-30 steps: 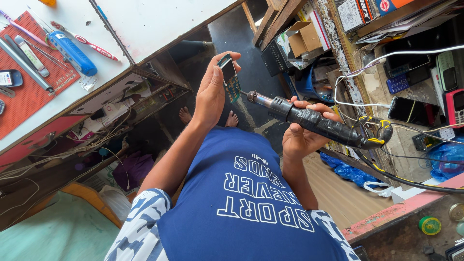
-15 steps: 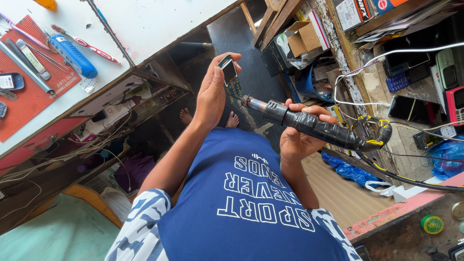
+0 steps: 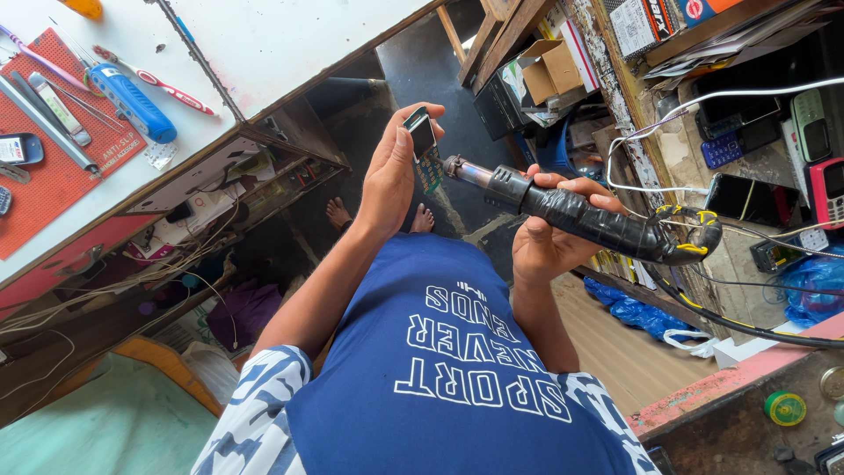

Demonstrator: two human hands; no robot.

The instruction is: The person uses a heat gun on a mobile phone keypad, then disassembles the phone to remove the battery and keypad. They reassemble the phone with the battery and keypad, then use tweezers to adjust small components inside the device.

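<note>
**Hot-air handle aimed at small phone part**

Worktop (image 3: 290, 44) at far left carries a red mat (image 3: 61, 185) and a blue tool (image 3: 132, 101). Left hand (image 3: 391, 176): fingers clamped on a small dark phone part (image 3: 421, 134), held at the fingertips. Just right of it, the metal nozzle nearly touches. Right hand (image 3: 549, 237): fingers wrapped tight around the black hot-air handle (image 3: 580, 218), cable trailing right.

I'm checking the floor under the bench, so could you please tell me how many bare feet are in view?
2: one foot below the bench, the other foot beside the left hand wrist; both are partly hidden.
</note>
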